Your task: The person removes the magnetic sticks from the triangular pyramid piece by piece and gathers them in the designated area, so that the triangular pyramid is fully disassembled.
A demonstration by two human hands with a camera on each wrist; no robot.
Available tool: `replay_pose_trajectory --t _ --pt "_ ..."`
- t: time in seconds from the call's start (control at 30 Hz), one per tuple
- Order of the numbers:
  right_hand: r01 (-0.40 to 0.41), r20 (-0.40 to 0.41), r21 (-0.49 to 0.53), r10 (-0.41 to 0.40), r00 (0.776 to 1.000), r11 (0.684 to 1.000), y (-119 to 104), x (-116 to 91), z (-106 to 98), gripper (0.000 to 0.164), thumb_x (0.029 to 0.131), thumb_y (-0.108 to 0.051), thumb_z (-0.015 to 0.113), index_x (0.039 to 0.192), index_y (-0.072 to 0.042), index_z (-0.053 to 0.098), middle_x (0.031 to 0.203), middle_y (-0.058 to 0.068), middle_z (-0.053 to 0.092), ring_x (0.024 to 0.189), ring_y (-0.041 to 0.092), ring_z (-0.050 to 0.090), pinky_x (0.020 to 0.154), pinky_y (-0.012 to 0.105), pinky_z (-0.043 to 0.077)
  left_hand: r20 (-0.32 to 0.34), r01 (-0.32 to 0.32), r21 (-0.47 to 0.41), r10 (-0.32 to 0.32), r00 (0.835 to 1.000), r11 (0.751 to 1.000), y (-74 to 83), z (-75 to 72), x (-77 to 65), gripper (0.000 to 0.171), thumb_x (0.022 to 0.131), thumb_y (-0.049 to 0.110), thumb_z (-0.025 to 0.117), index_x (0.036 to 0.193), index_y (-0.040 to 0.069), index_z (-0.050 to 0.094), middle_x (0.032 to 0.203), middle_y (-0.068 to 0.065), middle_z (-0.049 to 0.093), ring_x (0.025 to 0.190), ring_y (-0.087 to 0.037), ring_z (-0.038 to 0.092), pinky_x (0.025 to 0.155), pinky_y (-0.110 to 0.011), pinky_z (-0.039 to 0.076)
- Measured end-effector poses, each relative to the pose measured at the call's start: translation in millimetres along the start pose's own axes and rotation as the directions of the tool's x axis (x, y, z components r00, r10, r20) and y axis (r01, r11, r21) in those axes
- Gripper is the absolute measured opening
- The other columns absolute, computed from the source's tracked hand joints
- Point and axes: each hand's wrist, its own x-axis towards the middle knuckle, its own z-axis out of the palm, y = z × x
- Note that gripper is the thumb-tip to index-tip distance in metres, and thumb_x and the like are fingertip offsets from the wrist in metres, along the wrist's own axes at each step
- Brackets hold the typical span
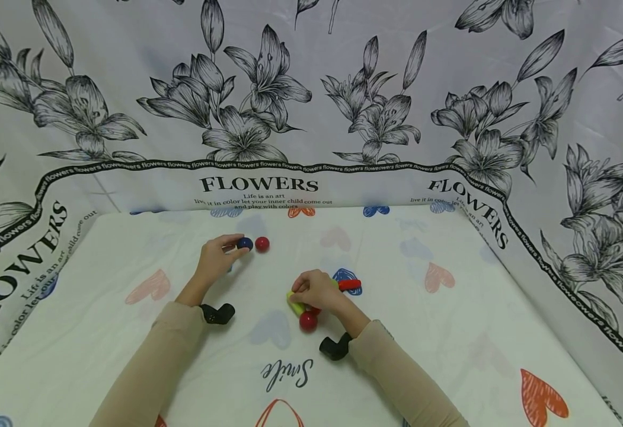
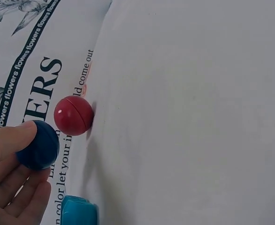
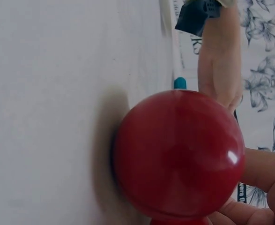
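My left hand (image 1: pixel 216 258) pinches a dark blue ball (image 2: pixel 40 146) between thumb and fingers. A red ball (image 1: pixel 262 244) lies just right of it, apart from my fingers. Below the left hand sits a teal piece (image 2: pixel 79 211), mostly hidden in the head view. My right hand (image 1: pixel 318 290) holds a yellow-green stick-like piece (image 1: pixel 296 305) at its upper end. Another red ball (image 1: pixel 308 321) is at the lower end of that piece and fills much of the right wrist view. A red stick-like piece (image 1: pixel 350 284) shows beyond the right hand, partly covered by it.
A white cloth with printed hearts (image 1: pixel 439 277) covers the table. Flower-printed fabric (image 1: pixel 268 112) rises behind it and along both sides. Black wrist-worn devices (image 1: pixel 218 314) hang at both sleeves, close over the cloth.
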Motion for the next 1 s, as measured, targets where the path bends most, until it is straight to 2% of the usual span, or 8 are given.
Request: replay_pose_trajectory --t 0.3,0.73,1.0 --pt "0.006 -0.007 -0.005 -0.006 1.0 1.0 0.1 1.4 0.3 0.018 0.084 -0.02 0.074 0.095 -0.008 0.067 0.086 0.007 0.066 0.07 0.014 0.055 0.056 0.018 0.048 0.029 0.044 0.037 -0.045 0.999 0.998 -8.1 2.1 13.1 0.045 0.091 0.013 0.066 0.131 -0.004 0.055 0.135 -0.027 0.056 0.124 -0.04 0.056 0.106 -0.045 0.049" --pt "0.015 -0.006 0.003 -0.015 1.0 1.0 0.5 0.0 0.1 0.018 0.084 -0.019 0.074 0.095 -0.007 0.067 0.087 0.007 0.067 0.071 0.013 0.055 0.056 0.018 0.047 0.037 0.048 0.139 -0.054 0.998 0.989 -14.4 4.7 21.6 0.043 0.09 0.014 0.066 0.129 -0.004 0.057 0.129 -0.028 0.059 0.121 -0.042 0.058 0.104 -0.048 0.05" --pt "0.027 -0.004 0.003 -0.027 1.0 1.0 2.5 1.4 0.2 0.018 0.084 -0.019 0.074 0.095 -0.007 0.067 0.087 0.007 0.067 0.071 0.013 0.055 0.057 0.018 0.048 0.058 0.027 0.136 -0.036 0.998 0.99 -17.1 6.5 24.2 0.043 0.091 0.011 0.065 0.129 -0.006 0.056 0.131 -0.03 0.057 0.121 -0.042 0.057 0.104 -0.048 0.049"
